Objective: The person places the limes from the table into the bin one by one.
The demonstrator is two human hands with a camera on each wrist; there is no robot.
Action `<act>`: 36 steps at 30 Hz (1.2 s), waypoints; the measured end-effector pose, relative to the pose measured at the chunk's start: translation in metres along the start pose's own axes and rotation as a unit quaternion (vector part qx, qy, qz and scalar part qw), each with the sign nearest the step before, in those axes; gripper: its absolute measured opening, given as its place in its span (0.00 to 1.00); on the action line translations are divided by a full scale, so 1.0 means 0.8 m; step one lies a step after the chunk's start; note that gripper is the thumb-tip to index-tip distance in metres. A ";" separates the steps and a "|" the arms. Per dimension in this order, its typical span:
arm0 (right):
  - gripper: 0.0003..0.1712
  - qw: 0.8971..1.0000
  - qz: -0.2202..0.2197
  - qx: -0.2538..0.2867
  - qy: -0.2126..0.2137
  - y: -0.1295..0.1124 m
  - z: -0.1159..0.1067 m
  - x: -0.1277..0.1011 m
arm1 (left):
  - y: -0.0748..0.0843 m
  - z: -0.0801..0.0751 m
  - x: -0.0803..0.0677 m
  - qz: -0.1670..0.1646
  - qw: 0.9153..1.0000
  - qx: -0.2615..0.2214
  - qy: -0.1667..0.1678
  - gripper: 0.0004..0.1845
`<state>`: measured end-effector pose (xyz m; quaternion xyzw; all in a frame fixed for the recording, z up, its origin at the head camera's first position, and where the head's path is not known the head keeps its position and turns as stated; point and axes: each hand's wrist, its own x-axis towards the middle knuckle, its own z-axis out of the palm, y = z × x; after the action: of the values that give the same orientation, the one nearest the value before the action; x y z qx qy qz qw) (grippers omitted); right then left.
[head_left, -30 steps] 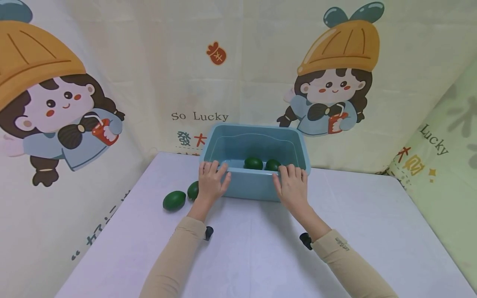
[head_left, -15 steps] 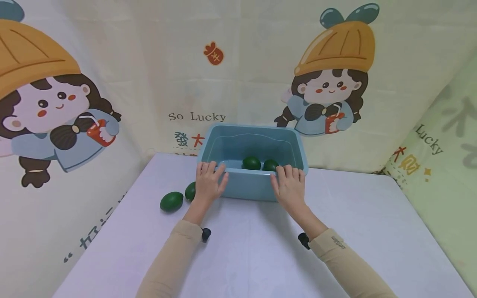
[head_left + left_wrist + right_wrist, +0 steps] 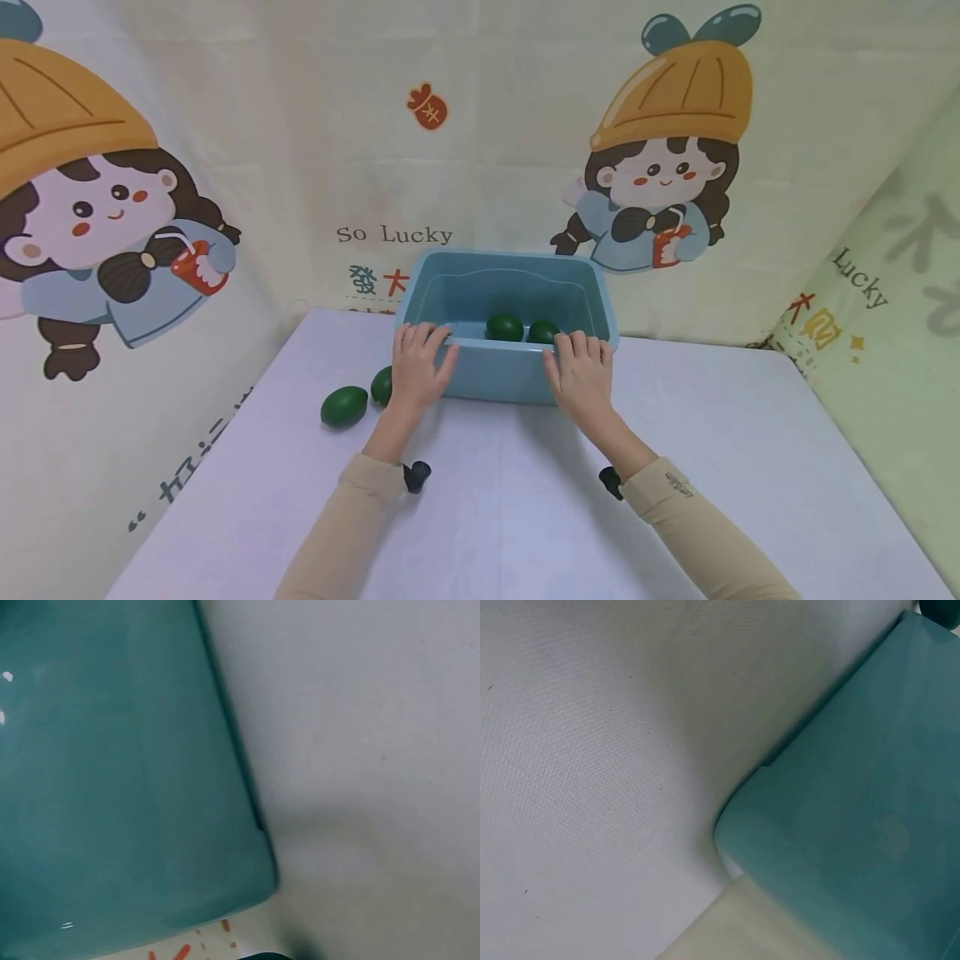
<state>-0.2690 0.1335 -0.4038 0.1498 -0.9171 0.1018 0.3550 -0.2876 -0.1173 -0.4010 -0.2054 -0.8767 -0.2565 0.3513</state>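
A blue plastic bin stands at the back of the table, its opening facing up. My left hand holds the left part of its front rim, fingers over the edge and thumb on the outside. The right hand grips the same rim near the right corner. Two smooth, dark green oval fruits lie inside the bin. On the table left of it is another green fruit, with one more partly hidden behind my left hand. Both wrist views show the bin's outer wall close up.
A white cloth covers the table. Printed curtains hang behind and along both sides, the back one close behind the bin. A dark green rounded shape shows in the corner of the right wrist view.
The whole head view has shifted slightly to the left. Both hands stay on the bin's front rim, and the bin and fruits keep their places.
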 end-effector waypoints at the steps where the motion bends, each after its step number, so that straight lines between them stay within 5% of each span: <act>1: 0.32 1.000 0.000 -0.001 0.000 0.000 0.000 0.000 | 0.002 -0.002 0.000 -0.006 1.000 -0.001 -0.006 0.15; 19: 0.32 1.000 0.003 -0.009 -0.007 0.001 0.001 0.000 | 0.011 -0.046 -0.019 -0.041 0.999 0.033 -0.010 0.19; 26: 0.32 1.000 0.003 -0.008 0.002 0.001 0.002 0.000 | -0.002 -0.064 -0.037 -0.045 0.997 0.059 0.006 0.20; 36: 0.34 1.000 0.009 -0.007 -0.006 0.000 0.001 0.001 | -0.032 -0.089 -0.065 -0.105 0.990 0.094 -0.032 0.23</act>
<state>-0.2699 0.1329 -0.4041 0.1394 -0.9215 0.0972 0.3493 -0.2304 -0.1888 -0.4022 -0.0869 -0.9244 -0.2018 0.3117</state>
